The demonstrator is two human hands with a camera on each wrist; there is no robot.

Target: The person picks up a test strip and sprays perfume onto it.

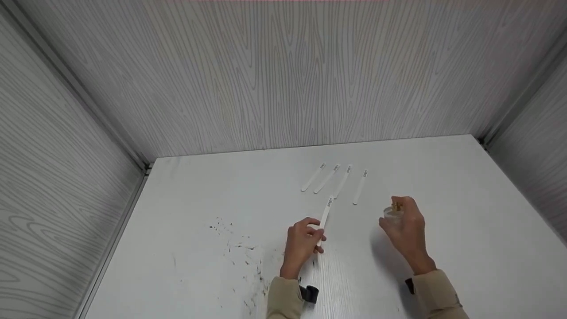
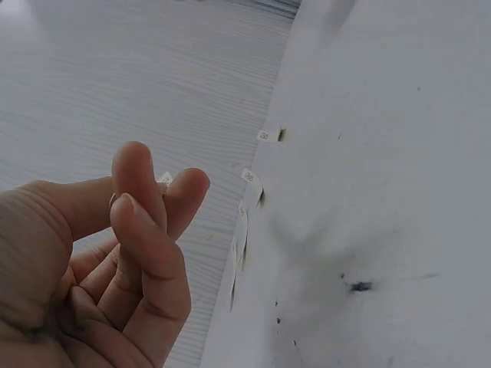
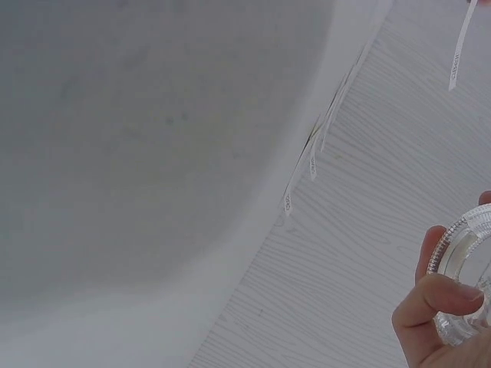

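My left hand pinches the lower end of a white paper test strip, which slants up and away with printing at its far end. In the left wrist view the fingers hide most of that strip. To the right, my right hand grips a clear glass spray bottle with a gold-coloured neck, its index finger bent over the top. The right wrist view shows the bottle's ridged clear glass base. Strip and bottle are apart, both held above the table.
Several similar white strips lie side by side on the white table, farther back. Dark specks and smears mark the tabletop left of the left hand. Wood-grain panels stand behind and at both sides.
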